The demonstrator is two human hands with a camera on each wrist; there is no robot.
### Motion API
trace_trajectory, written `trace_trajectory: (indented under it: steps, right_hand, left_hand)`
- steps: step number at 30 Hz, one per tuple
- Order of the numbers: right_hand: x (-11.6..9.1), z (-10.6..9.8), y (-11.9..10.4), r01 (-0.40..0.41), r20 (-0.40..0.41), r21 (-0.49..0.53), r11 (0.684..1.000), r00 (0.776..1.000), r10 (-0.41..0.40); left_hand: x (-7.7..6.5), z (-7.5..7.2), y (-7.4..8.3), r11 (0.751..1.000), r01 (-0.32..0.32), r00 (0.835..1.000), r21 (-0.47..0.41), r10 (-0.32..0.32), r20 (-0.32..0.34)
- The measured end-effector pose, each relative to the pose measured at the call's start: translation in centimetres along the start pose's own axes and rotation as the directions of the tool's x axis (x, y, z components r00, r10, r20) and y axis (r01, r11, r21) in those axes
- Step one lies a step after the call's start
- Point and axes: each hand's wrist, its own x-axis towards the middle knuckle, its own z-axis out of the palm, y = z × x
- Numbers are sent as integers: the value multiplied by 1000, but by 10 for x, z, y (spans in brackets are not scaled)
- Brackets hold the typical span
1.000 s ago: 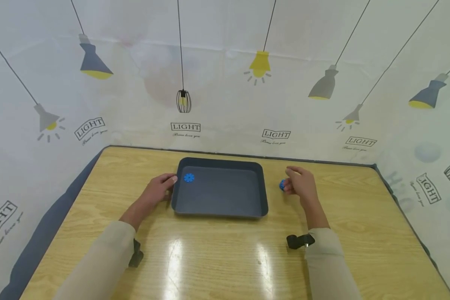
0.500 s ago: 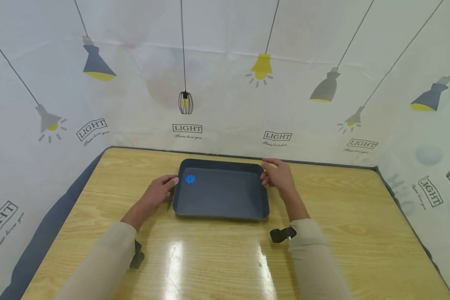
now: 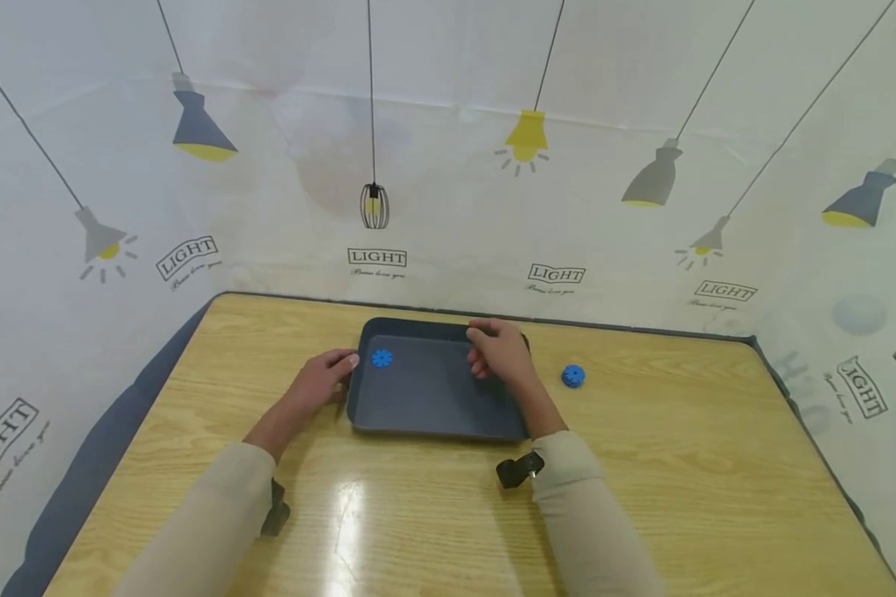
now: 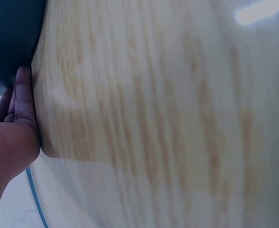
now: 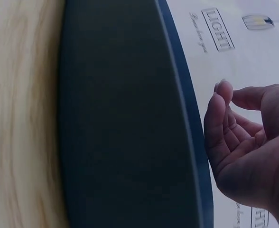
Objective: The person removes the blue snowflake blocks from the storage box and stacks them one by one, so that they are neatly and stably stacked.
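Note:
A dark grey baking tray (image 3: pixel 436 429) lies on the wooden table. My left hand (image 3: pixel 319 383) grips its left side, thumb at the rim and fingers along the outer wall; the left wrist view shows this hand (image 4: pixel 13 128) against the tray's wall (image 4: pixel 16 38). Inside, near the upper left corner, sits a blue notched disc (image 3: pixel 382 358). My right hand (image 3: pixel 502 355) is over the tray's right part. In the right wrist view, this hand's (image 5: pixel 248 147) thumb and fingertips meet; whether they pinch anything is hidden. Right of the tray stands a small stack of blue notched discs (image 3: pixel 573 376).
The wooden table (image 3: pixel 433 514) ends at a dark edge at the back. Behind it hangs a pale wall cloth (image 3: pixel 448 182) printed with lamps and lettering. A black wrist camera (image 3: pixel 518 470) sits at the right cuff.
My right hand has moved left from the blue disc stack, across the tray's right rim, to over the tray. The stack is uncovered now. The left hand keeps its place at the tray.

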Motion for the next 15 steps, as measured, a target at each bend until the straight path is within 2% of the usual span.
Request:
trace_trajectory:
  steps: [7,15]
  right_hand:
    - [1,24,-7,7,50,-26,1000,999,-6]
    - [10,51,0,-5,111,-62,998,994,12]
  left_hand:
    - [1,0,0,1000,-3,1000,2,3,-3]
    - [-2,1,2,1000,-6,1000,4,6,-8]
